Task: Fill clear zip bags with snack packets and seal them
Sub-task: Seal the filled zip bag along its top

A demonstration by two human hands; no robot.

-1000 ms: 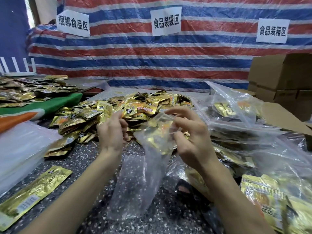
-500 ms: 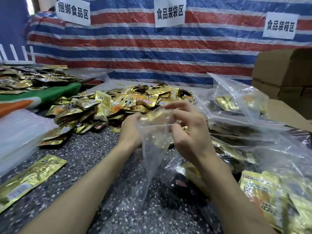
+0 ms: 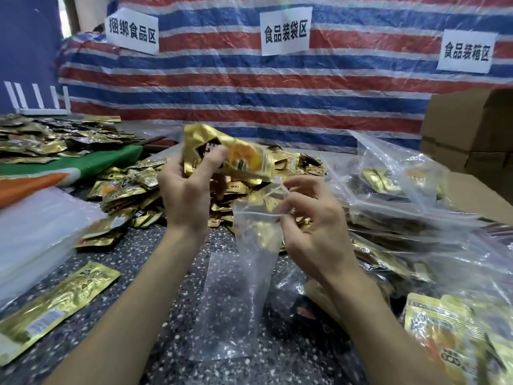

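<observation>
At the centre of the frame, the left hand grips a gold packet while the right hand pinches the clear bag's mouth.

Left arm: your bare forearm rises from the lower left edge toward the middle, wrist about straight.
Left hand: your left hand is raised with its back toward you. Its curled fingers and thumb grip a gold snack packet at its lower end.
Right arm: your bare forearm comes in from the lower right, angled up and to the left.
Right hand: your right hand sits lower than the left, fingers bent. Thumb and fingertips pinch the mouth rim of a clear zip bag.
Spacing: your hands are near each other, not touching.
</observation>
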